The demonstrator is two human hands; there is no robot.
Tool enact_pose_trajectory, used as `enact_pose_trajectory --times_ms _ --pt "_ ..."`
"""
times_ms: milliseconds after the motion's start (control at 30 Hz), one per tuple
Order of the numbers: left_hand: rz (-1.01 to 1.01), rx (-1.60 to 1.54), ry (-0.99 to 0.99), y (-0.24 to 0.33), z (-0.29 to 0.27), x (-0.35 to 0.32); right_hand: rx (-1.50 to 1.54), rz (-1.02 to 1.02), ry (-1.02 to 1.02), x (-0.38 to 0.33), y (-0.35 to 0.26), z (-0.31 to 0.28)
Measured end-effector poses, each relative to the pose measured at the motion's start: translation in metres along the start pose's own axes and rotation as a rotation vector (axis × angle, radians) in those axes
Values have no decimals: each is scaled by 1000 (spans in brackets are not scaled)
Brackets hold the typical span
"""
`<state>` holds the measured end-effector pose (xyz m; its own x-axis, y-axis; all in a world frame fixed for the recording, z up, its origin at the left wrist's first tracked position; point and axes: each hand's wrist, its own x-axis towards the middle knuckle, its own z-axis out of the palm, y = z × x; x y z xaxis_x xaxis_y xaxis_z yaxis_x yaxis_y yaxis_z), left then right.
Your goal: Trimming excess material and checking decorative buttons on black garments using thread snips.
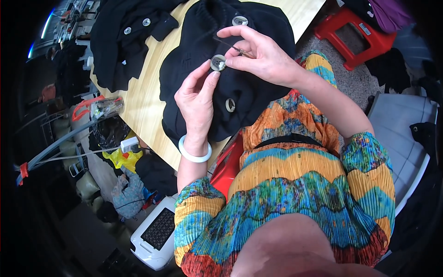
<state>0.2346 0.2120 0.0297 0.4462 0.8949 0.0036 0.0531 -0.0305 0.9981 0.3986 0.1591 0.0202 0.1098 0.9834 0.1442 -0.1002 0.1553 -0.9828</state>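
Note:
A large round grey-green button stands up from a black knit garment on the wooden table. Its left rim is pinched between the thumb and fingers of my left hand, which wears a white bangle on the wrist. My right hand is closed on a thin dark metal tool, with thumb and a fingertip close to the button's right edge. The tool's exact kind is hard to make out. Two more buttons show on the garment: an upper button and a lower button.
Another black garment with buttons lies on the table's left part. A clear container sits by the table's left edge. Red stools, a grey bin-like surface and a white appliance stand around me.

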Motion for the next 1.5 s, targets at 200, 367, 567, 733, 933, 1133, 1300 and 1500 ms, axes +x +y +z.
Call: enact_pose_trajectory --times_ms 200,367,567,733,933,1133,1300,1500 --pt "389 408 74 -6 5 2 61 56 58 0 6 1" --pt "509 563 98 -4 5 5 58 65 61 -1 7 2" --pt "567 657 27 9 -1 11 44 70 49 -3 2 3" --pt "506 682 -67 24 -2 14 30 50 45 -3 0 6" --pt "35 278 -182 29 -3 20 -646 -218 173 -10 -5 1" --pt "-178 -18 -254 27 -5 21 -870 -321 30 -14 -11 -5" --pt "-124 40 -256 26 -2 18 -967 -331 -19 -13 -14 -5" --pt "-112 59 -266 26 -1 18 -958 -337 -3 -14 -9 -4"
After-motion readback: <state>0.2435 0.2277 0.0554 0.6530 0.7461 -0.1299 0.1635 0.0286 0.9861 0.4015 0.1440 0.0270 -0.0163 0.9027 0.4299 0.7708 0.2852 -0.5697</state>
